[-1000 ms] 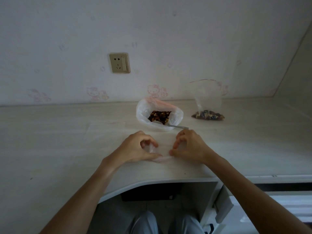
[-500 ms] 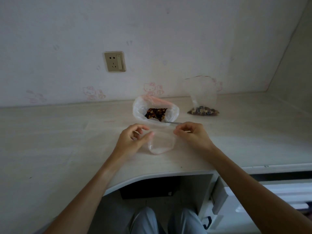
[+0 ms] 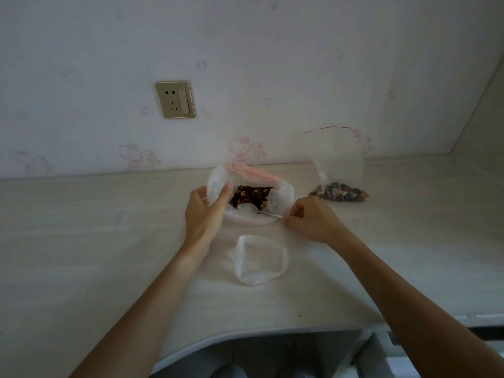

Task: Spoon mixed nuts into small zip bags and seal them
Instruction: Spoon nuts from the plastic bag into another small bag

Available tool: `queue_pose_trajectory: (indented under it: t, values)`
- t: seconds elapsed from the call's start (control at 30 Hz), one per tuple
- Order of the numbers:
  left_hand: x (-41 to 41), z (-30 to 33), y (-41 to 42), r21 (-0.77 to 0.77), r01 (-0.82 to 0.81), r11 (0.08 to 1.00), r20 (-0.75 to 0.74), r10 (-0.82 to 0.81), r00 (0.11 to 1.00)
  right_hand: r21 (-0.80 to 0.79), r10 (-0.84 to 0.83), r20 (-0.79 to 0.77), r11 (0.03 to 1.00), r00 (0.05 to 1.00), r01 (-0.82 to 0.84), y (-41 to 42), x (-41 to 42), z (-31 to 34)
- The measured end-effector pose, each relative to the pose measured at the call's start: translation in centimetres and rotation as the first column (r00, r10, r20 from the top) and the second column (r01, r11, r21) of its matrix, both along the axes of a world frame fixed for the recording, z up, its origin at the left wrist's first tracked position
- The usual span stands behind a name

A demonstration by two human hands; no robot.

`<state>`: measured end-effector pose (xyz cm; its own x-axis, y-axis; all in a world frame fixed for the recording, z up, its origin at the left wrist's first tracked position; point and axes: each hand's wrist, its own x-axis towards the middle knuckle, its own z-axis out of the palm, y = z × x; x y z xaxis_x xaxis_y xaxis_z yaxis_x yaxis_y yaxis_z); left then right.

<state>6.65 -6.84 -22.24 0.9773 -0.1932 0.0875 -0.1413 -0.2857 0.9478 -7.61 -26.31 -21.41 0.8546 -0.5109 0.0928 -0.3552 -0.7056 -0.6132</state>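
A large clear bag (image 3: 282, 196) with a pink rim lies open on the desk, holding dark mixed nuts (image 3: 252, 197). My left hand (image 3: 206, 211) holds the bag's left rim between thumb and fingers. My right hand (image 3: 309, 218) pinches the thin metal handle of a spoon (image 3: 268, 214) that reaches into the bag's right side. In front of both hands an empty small zip bag (image 3: 259, 259) stands open on the desk, touched by neither hand. At the back right a small zip bag with nuts (image 3: 339, 173) stands upright, its red-lined top against the wall.
The pale wooden desk (image 3: 109, 241) runs to a wall with a socket (image 3: 176, 99) at the back and a side wall at the right. The desk's curved front edge lies below my arms, with a drawer unit (image 3: 381, 356) at the lower right.
Both hands have let go of the empty small bag and moved back to the big nut bag. The left now holds its rim; the right has taken the spoon handle.
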Motion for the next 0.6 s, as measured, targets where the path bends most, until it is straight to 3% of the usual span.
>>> queue_pose_trajectory:
  t: [0.1,0.23,0.3,0.43,0.6]
  values:
    - [0.4,-0.6,-1.1,0.093,-0.033,0.995,0.077,0.025,0.997,0.362,0.038,0.041,0.931,0.998,-0.050,-2.0,0.9,1.4]
    - [0.1,-1.2,-0.8,0.055,-0.030,0.998,0.185,0.020,0.983,0.596,-0.047,0.261,0.793,0.964,-0.123,-2.8,1.8,1.4]
    - [0.0,-1.3,-0.6,0.010,-0.004,1.000,0.205,0.002,0.979,0.625,-0.129,0.358,0.769,0.925,-0.135,-2.9,1.8,0.8]
    - [-0.3,-1.3,-0.5,-0.029,0.034,0.999,0.234,-0.026,0.972,0.510,-0.111,0.415,0.850,0.903,-0.129,-2.7,1.6,0.1]
    - [-0.6,-1.0,-0.6,-0.057,0.045,0.997,0.267,-0.028,0.963,0.615,-0.175,0.511,0.759,0.842,-0.215,-2.3,1.3,1.2]
